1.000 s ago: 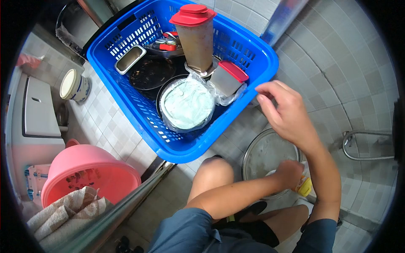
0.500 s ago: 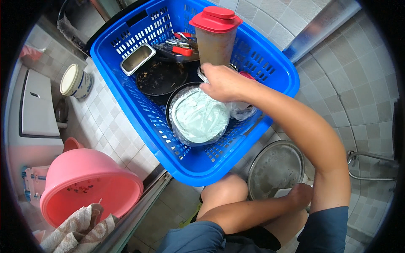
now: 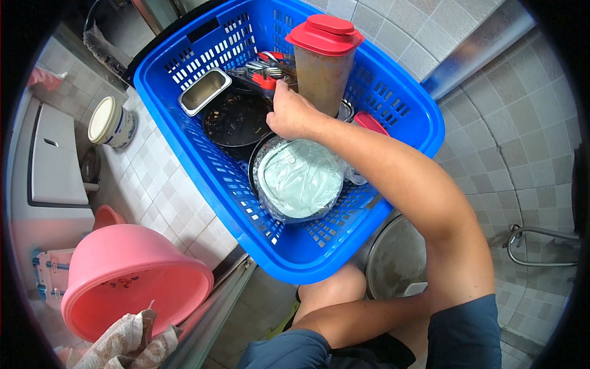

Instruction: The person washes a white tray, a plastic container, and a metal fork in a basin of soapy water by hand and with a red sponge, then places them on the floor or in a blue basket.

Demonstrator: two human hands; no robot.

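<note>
My right hand point(image 3: 291, 112) reaches into a blue plastic basket point(image 3: 310, 270), fingers curled beside a red-handled utensil point(image 3: 264, 81); whatever they grip is hidden. Left of it lies a dark, stained round pan point(image 3: 236, 120). A tall clouded canister with a red lid point(image 3: 324, 58) stands just beyond my wrist. Below my forearm sits a pale green round container wrapped in clear plastic point(image 3: 299, 178). My left forearm crosses my lap toward the right, and its hand is hidden behind my right arm. Near there a white object point(image 3: 416, 288) shows in front of a round metal lid point(image 3: 399, 255).
A small metal tin point(image 3: 204, 92) and metal cutlery point(image 3: 261, 69) are in the basket's far left part, a red item point(image 3: 370, 123) at its right. Pink basin point(image 3: 138, 277), towel point(image 3: 126, 344) and white tub point(image 3: 112, 123) stand left. A shower hose point(image 3: 541, 230) hangs at the right wall.
My right hand has moved left within the basket, from beside the canister to the red-handled utensil. My left hand has gone out of sight behind my right arm. The view has shifted slightly.
</note>
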